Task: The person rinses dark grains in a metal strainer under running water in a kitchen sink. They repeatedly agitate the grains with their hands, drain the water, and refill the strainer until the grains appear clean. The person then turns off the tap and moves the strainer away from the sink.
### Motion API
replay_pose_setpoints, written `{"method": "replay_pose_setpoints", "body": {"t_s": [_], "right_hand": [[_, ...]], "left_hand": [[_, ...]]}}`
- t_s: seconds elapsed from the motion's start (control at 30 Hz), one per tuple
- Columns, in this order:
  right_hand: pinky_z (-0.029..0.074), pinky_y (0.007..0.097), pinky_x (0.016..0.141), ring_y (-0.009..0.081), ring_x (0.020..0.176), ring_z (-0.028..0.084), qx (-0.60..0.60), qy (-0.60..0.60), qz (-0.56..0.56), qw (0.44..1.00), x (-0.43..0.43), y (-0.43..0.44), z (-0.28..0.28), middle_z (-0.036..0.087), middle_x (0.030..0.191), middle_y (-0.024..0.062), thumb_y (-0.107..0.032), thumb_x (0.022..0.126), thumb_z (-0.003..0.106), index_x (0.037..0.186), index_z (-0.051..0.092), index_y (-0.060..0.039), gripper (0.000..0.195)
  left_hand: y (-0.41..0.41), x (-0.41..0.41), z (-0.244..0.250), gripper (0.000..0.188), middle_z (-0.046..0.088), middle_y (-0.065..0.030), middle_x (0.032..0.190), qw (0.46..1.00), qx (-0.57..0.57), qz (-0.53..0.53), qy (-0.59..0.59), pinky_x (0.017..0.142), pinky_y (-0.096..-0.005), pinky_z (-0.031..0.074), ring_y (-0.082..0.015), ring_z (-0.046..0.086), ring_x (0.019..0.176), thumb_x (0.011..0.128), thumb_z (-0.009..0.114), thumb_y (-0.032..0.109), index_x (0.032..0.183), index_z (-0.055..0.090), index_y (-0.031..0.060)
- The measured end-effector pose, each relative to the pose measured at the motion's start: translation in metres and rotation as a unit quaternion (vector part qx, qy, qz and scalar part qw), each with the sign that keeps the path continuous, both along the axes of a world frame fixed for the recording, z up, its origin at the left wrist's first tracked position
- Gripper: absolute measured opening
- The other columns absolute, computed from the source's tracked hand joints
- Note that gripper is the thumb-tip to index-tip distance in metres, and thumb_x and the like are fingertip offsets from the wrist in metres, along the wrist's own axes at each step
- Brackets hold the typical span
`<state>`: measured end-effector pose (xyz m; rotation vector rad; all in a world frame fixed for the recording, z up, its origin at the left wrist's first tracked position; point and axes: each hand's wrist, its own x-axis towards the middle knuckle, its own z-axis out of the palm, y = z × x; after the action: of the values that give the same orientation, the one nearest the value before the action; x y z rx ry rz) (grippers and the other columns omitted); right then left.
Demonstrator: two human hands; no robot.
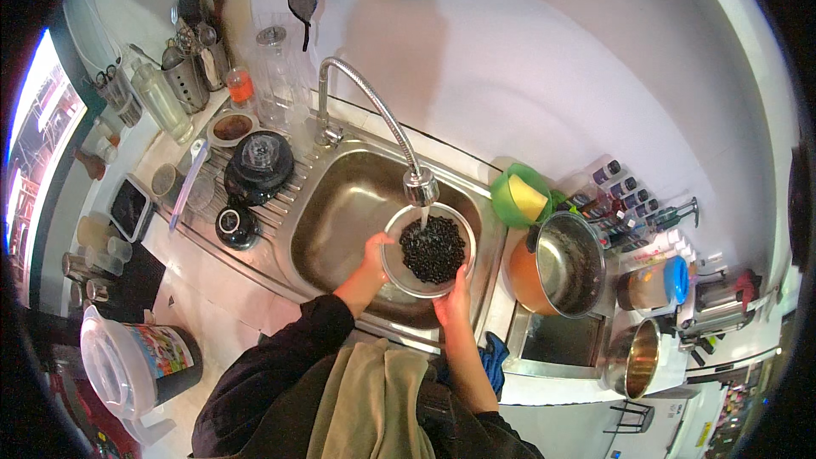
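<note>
Between my two hands is a round strainer (393, 268) with a pale rim, held over the stainless steel sink (331, 217). Small, shiny black balls (433, 248) lie heaped in it. My left hand (375, 260) grips its left rim, and my right hand (455, 298) grips the lower right rim. Water (424, 217) runs onto the balls from the head of a flexible metal faucet (421, 186), just above the strainer's far side. My fingers under the strainer are partly hidden.
Right of the sink stand a green bowl (510, 204) with a yellow piece inside and a large metal pot (570, 264). Black containers (260, 162) and a black cup (236, 227) sit on the ribbed drainboard at left. A lidded plastic pitcher (121, 363) stands at the lower left.
</note>
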<state>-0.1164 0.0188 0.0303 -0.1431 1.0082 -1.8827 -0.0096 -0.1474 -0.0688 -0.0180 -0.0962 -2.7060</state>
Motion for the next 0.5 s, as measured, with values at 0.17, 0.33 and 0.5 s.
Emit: {"method": "replay_pose_setpoints", "body": {"t_s": [0.17,0.33,0.5], "right_hand": [[0.038,0.0517,0.11,0.0302,0.136,0.042,0.04,0.0,-0.016,0.999,0.002,0.005,-0.015,0.039,0.151,0.0076,-0.04,0.102,0.051,0.152,0.028,-0.0186,0.059],[0.041,0.0504,0.109,0.0281,0.135,0.043,0.067,0.011,-0.07,0.995,-0.013,0.005,-0.009,0.044,0.148,0.0081,-0.034,0.103,0.05,0.148,0.036,-0.0187,0.05],[0.045,0.0489,0.104,0.0281,0.124,0.053,0.106,0.108,-0.059,0.987,-0.026,-0.008,0.011,0.053,0.137,0.0095,-0.029,0.105,0.047,0.141,0.041,-0.0105,0.041]], "left_hand": [[0.016,0.027,0.056,0.053,0.063,-0.0163,0.12,0.948,-0.029,0.01,-0.318,0.099,-0.0461,0.046,-0.0319,0.061,0.108,0.078,0.054,0.026,0.125,0.058,-0.0004],[0.02,0.037,0.074,0.051,0.061,-0.0129,0.126,0.978,-0.07,0.04,-0.191,0.106,-0.0437,0.04,-0.029,0.056,0.119,0.093,0.049,0.035,0.131,0.054,0.0013],[0.004,0.04,0.045,0.055,0.054,-0.0104,0.137,0.951,-0.029,0.067,-0.3,0.11,-0.0425,0.035,-0.0248,0.049,0.128,0.102,0.037,0.042,0.138,0.048,0.0028]]}}
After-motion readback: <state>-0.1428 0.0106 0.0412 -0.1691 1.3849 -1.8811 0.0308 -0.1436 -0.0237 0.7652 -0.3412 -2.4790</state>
